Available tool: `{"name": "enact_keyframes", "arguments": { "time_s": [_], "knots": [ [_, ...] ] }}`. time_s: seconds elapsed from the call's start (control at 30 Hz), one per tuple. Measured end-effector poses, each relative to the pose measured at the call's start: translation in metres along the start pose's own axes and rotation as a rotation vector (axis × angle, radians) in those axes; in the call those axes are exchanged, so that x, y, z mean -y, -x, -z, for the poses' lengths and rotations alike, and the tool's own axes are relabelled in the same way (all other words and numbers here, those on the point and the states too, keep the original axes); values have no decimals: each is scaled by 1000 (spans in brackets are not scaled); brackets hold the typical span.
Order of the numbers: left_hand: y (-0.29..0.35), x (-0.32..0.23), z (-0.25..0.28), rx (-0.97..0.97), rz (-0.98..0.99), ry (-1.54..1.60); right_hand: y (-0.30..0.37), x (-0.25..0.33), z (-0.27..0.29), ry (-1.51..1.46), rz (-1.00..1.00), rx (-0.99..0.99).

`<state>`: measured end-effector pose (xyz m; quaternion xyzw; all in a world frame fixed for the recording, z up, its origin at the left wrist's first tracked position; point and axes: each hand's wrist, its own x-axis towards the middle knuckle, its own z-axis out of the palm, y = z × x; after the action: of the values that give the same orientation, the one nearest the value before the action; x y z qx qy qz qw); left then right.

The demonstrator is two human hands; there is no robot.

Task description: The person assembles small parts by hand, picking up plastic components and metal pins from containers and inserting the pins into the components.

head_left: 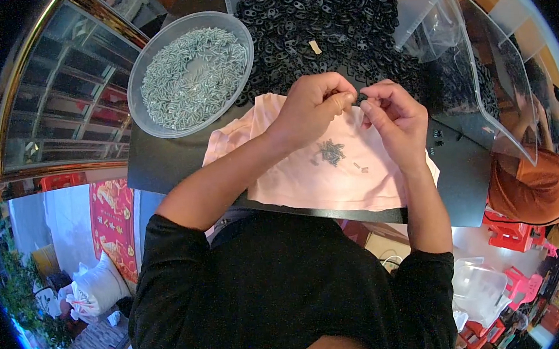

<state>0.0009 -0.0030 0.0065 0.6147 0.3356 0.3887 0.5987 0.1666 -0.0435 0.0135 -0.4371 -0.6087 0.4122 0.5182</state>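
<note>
My left hand (313,106) and my right hand (394,116) meet above a pink cloth (306,179) spread on a dark table (161,167). Between their fingertips they pinch a small black part (360,97). Whether a screw is also held there is hidden by the fingers. On the cloth below the hands lies a small cluster of grey screws (331,151), with two loose pieces (359,166) to its right.
A round clear bowl (137,80) of silver screws stands at the back left. A big heap of black plastic parts (326,20) fills the back middle. Clear plastic bins (483,86) stand at the right. Another person in orange (533,187) sits at the far right.
</note>
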Motion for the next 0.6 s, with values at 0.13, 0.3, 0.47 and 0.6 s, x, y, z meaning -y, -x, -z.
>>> {"name": "enact_keyframes", "arguments": {
  "time_s": [0.13,0.3,0.47,0.6],
  "knots": [
    [1,2,-2,-28,-58,-121,1,-2,0,88,49,14],
    [0,6,-4,-62,-244,-334,2,-3,-12,290,207,-68],
    [-4,-1,-1,-25,-83,-185,-4,0,-9,-24,57,-54],
    [-12,-1,13,-71,0,56,-5,-5,-4,-128,-42,-74]
  ]
}}
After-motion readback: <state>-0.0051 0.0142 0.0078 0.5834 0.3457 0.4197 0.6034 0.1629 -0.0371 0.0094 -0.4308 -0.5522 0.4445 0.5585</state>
